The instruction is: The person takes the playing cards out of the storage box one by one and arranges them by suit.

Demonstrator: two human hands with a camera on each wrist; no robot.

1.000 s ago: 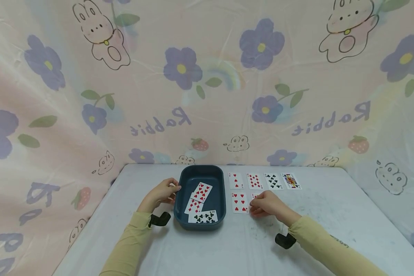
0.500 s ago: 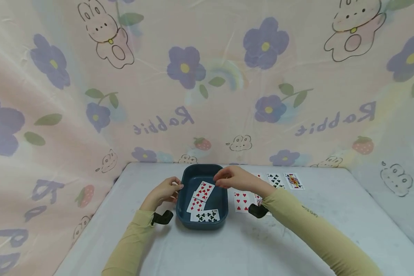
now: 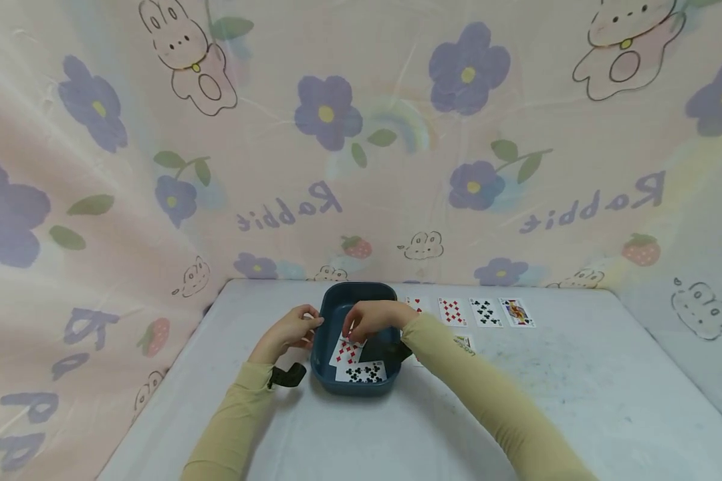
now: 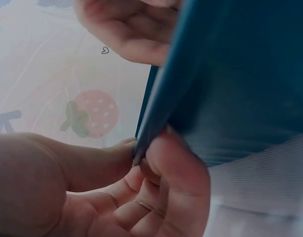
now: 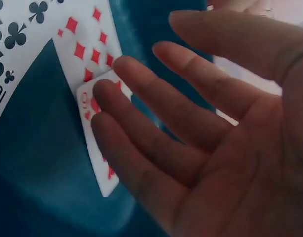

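Note:
A dark blue rectangular tray (image 3: 323,364) stands on the table, its left rim pinched between the thumb and index finger of my left hand (image 3: 291,332). Over the inside of the tray is my right hand (image 3: 376,317). In the right wrist view its fingers are relaxed and apart, with the fingertips over a hearts card (image 5: 85,101) and the thumb away from it. That card overlaps a diamonds card (image 5: 89,37), beside a ten of clubs (image 3: 361,372) at the tray's near end. My right hand hides much of the hearts card in the head view.
Right of the tray lies a row of face-up cards: a hearts card (image 3: 417,304) partly behind my sleeve, a diamonds card (image 3: 453,312), a clubs card (image 3: 486,312) and a picture card (image 3: 517,312). Another picture card (image 3: 466,342) shows partly beyond my right sleeve.
My right hand has moved left from the front row of cards, across the tray's right rim and into the tray. My left hand keeps its place on the left rim.

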